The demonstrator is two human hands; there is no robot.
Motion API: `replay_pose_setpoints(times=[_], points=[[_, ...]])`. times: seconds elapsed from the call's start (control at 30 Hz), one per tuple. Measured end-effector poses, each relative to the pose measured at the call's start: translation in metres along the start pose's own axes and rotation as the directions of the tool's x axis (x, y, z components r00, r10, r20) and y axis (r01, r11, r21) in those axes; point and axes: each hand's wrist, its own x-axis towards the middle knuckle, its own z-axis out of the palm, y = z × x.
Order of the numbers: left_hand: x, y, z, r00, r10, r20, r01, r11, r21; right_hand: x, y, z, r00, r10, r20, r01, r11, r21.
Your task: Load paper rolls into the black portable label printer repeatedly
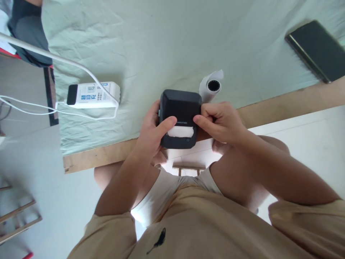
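Note:
A small black label printer (181, 106) is held over the front edge of the table, with white paper (180, 131) showing in its slot. My left hand (155, 127) wraps round its left side, thumb lying on the top face. On the right side, my right hand (222, 120) is closed against the printer's edge, fingers curled and thumb pressed near the corner; the underside of the grip is hidden. Just beyond my right hand stands a white paper roll (208, 90) with a dark core, its loose end curling up.
A white power bank (94, 95) with white cables (88, 72) lies at the left. A dark phone-like slab (319, 50) rests at the far right. Pale green cloth (161, 43) covers the table up to its wooden front edge (99, 154). Another person's dark clothing (29, 32) shows at upper left.

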Motion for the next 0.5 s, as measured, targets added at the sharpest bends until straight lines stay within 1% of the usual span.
replay_pose_setpoints(times=[0.1, 0.2, 0.27, 0.37, 0.5], points=[[-0.001, 0.001, -0.001, 1.0, -0.017, 0.011, 0.017, 1.0, 0.004, -0.001, 0.0, -0.003, 0.999, -0.019, 0.042, 0.019, 1.0, 0.01], [-0.002, -0.001, -0.004, 0.998, -0.012, 0.056, 0.009, 0.999, 0.042, -0.002, 0.002, -0.005, 0.999, -0.01, 0.053, 0.007, 0.998, 0.057], [-0.001, -0.005, -0.007, 0.998, 0.001, 0.071, -0.006, 0.997, 0.07, -0.004, 0.004, -0.006, 1.0, -0.004, 0.027, 0.001, 0.992, 0.124], [0.0, -0.009, -0.008, 0.998, 0.031, 0.063, -0.037, 0.995, 0.088, -0.006, 0.007, -0.007, 0.999, 0.02, -0.028, -0.014, 0.979, 0.205], [-0.002, -0.008, -0.005, 0.999, 0.026, 0.04, -0.028, 0.997, 0.069, -0.007, 0.009, -0.007, 0.998, 0.03, -0.061, -0.015, 0.972, 0.234]])
